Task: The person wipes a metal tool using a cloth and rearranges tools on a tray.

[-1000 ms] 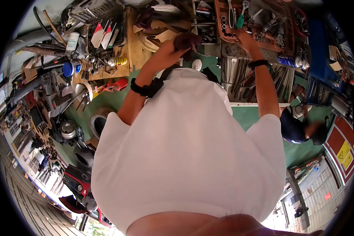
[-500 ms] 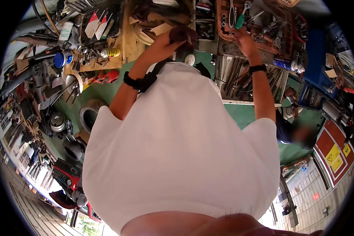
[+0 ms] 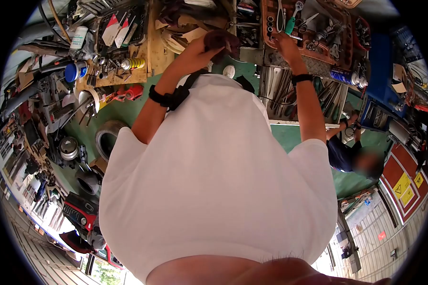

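Note:
My left hand is closed around a bunched dark maroon rag, held over the near edge of the bench. My right hand reaches to the left edge of an orange-brown tool tray. Its fingertips are bunched together beside a row of sockets; whatever is between them is too small to make out. Just past those fingers lies a ratchet with a green handle. Pliers and other metal tools sit further right in the tray.
Below the tray, an open drawer holds many long tools. Spray cans stand at its right. A yellow can and a blue-lidded tub are on the left bench. Another person is low down at the right; a tire lies left.
My right hand has shifted left along the tray's edge, from near the green handle toward the sockets. My left hand still holds the rag. The other person's arms have moved into view.

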Demonstrator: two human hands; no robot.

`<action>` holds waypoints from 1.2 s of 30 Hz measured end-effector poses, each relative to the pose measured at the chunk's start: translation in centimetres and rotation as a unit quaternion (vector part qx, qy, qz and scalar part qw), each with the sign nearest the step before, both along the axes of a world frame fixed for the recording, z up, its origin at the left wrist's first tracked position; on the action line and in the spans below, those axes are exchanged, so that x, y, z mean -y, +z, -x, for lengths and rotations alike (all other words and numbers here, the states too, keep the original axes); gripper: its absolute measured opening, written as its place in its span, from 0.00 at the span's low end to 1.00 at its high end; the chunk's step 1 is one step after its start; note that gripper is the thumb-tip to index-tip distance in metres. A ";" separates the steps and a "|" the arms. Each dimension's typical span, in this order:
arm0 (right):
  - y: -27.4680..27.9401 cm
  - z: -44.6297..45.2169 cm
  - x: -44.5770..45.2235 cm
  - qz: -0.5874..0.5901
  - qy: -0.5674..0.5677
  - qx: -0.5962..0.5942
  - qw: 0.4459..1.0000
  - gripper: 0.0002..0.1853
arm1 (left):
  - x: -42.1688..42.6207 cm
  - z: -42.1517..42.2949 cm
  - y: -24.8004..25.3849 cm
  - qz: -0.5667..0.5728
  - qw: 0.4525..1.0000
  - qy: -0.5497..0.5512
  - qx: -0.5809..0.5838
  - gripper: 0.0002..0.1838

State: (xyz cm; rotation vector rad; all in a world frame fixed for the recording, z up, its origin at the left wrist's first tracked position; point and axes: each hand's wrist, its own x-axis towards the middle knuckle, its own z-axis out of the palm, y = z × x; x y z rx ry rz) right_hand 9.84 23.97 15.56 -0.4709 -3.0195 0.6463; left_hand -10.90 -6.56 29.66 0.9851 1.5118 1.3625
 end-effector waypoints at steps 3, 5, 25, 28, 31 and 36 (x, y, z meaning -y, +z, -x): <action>0.2 0.1 -0.2 0.018 0.005 0.029 0.999 0.16 | 0.0 0.0 0.2 -0.025 0.999 0.009 -0.020 0.13; -0.2 0.1 -0.1 0.043 0.002 -0.035 0.998 0.10 | -0.1 0.0 0.6 -0.015 1.000 0.011 0.017 0.13; 1.7 0.8 0.8 0.135 -0.068 0.029 0.988 0.17 | -1.4 0.3 -0.5 0.030 0.999 -0.011 -0.002 0.12; 1.1 1.4 0.3 0.105 -0.058 0.053 0.991 0.15 | -1.6 0.3 0.0 0.029 0.999 -0.017 0.011 0.12; 0.2 0.5 -0.9 0.077 -0.038 -0.037 0.996 0.12 | -1.6 0.4 -0.2 0.035 0.999 -0.019 -0.001 0.13; 4.6 -1.7 -1.6 0.041 -0.097 -0.055 0.993 0.11 | -1.2 1.4 -1.6 0.058 0.997 -0.038 -0.028 0.14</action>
